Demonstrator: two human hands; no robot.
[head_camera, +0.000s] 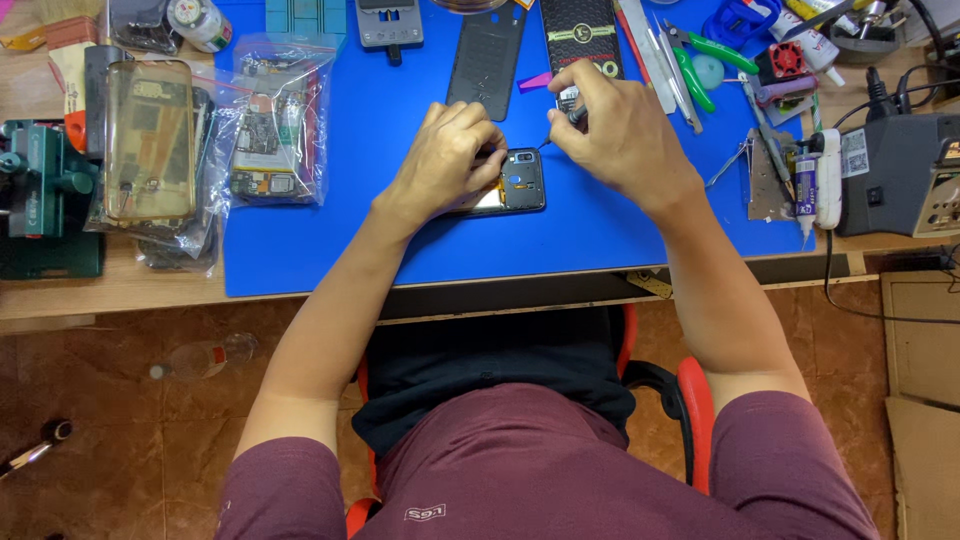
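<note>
An opened dark phone (522, 182) lies on the blue work mat (400, 230), its inner parts showing. My left hand (445, 155) rests over its left half with fingers curled, holding it down. My right hand (615, 125) pinches a small metal screwdriver (568, 112) whose tip points down at the phone's upper right corner. A black phone back cover (487, 60) lies just beyond my hands.
Clear bags of phone parts (275, 125) and a yellowed phone case (150, 135) lie at the left. Tweezers, green-handled cutters (700, 70) and glue tubes (810, 185) crowd the right, beside a black soldering station (900, 170). A dark box (582, 35) sits at the back.
</note>
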